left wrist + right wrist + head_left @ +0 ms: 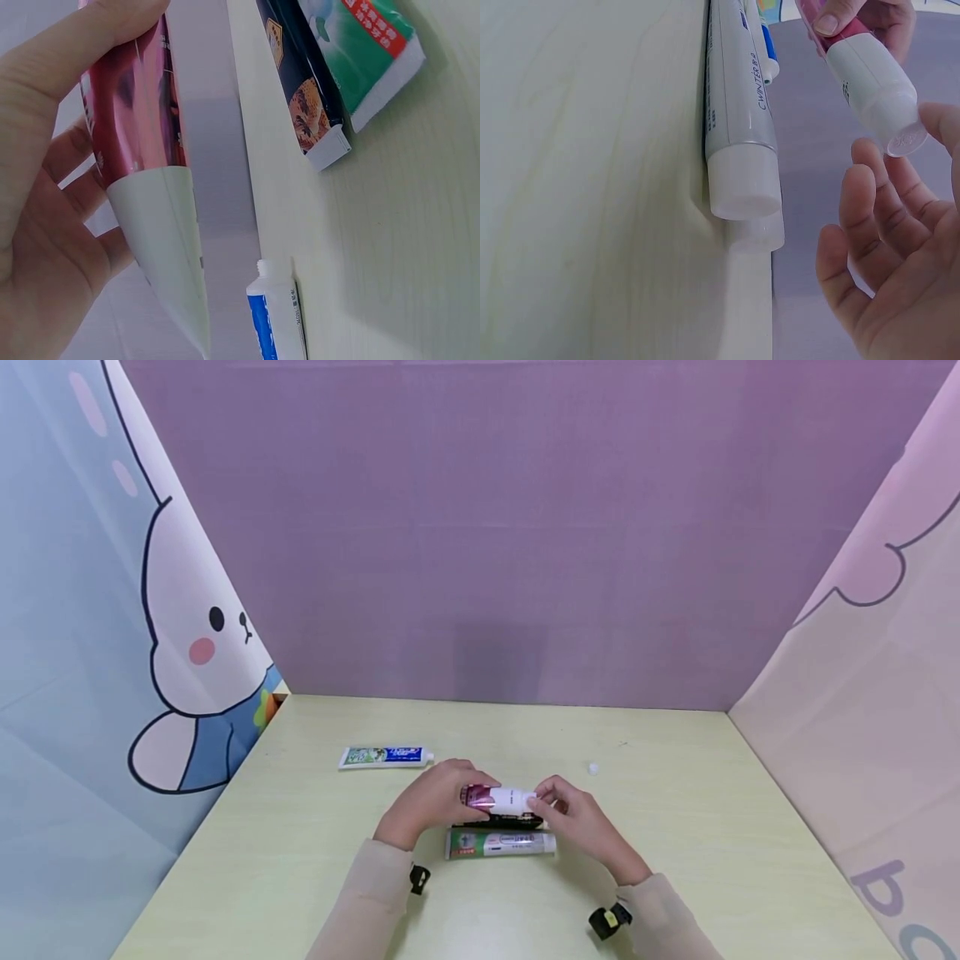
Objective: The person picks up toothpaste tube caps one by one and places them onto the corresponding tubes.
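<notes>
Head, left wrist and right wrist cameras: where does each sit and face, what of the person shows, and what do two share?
Head: worn on the head, facing forward and down at the table; left hand, right hand and sleeves show.
Left wrist: on that wrist, facing the red-and-white tube in the left hand; only that hand shows.
Right wrist: on that wrist, facing the same tube's white cap; right hand and left fingers show.
Shared: both wrist views include that tube and a blue-and-white tube.

The head view is facing forward-down from above; both wrist views, up close, are sharing the red-and-white tube (871, 81).
</notes>
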Available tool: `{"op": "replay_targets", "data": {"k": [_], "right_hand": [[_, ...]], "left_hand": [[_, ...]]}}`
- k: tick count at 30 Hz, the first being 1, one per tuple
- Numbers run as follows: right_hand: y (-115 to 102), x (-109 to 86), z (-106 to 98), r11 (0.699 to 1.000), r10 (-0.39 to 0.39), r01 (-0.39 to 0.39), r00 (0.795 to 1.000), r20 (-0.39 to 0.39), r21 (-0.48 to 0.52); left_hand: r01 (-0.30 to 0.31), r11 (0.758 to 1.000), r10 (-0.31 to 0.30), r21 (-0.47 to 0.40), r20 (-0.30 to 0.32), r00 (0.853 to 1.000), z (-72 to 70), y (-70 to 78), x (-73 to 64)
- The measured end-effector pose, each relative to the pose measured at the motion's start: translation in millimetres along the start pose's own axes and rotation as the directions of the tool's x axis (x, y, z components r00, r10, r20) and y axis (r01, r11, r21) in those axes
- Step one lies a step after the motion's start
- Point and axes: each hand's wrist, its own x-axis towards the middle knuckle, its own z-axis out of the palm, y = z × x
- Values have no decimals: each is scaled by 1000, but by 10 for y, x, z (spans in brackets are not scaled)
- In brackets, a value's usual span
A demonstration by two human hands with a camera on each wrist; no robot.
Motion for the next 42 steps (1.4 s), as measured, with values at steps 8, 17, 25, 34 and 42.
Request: {"op": "replay_targets", "data": {"k": [8, 17, 25, 34, 42], "right_hand": [[209, 26, 11, 983, -182, 182, 983, -38, -6], [284, 28, -7, 970, -242, 243, 970, -34, 5], [277, 15, -17, 987, -158, 158, 987, -8, 25], [239, 8, -17, 993, -111, 111, 994, -4, 27], [-3, -43, -49, 995, -98, 98, 995, -9, 4]], "left_hand": [[0, 1000, 0, -4, -2, 1000, -5, 23, 2], [7, 1000, -7, -8, 6, 1000, 2, 17, 11], [9, 1000, -9, -16, 8, 1000, -2, 17, 19], [9, 1000, -9, -15, 6, 1000, -9, 27, 26], [-16, 1000, 16, -6, -2, 1000, -5, 19, 21]]}}
